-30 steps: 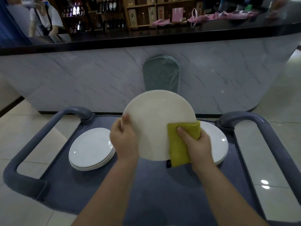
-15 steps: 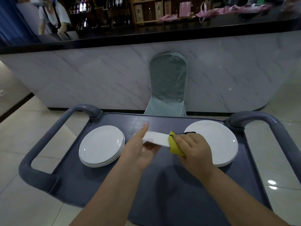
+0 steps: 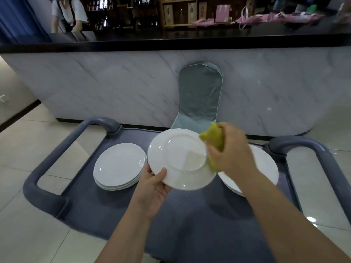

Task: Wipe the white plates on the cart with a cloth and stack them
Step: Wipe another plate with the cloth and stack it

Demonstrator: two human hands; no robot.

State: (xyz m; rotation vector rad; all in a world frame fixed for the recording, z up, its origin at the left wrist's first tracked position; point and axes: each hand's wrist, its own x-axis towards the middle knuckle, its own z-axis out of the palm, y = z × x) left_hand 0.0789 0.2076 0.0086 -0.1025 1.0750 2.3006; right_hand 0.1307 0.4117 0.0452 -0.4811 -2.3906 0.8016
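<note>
While left hand (image 3: 153,186) grips white plate (image 3: 180,158) rim, right hand (image 3: 229,149) clutches cloth (image 3: 213,138) at plate's right edge

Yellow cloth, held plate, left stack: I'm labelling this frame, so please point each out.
yellow cloth (image 3: 213,136), head view, bunched upper part.
held plate (image 3: 178,158), head view, centre well.
left stack (image 3: 119,165), head view, top plate's face.

There is only one view. The camera sits on the person's head and looks forward and down. It is close to the left hand (image 3: 154,188) and the right hand (image 3: 230,149), which reach out from the bottom edge. The grey plastic cart (image 3: 190,215) fills the middle. Farther off, across the top, stands the long grey marble counter (image 3: 114,88).
</note>
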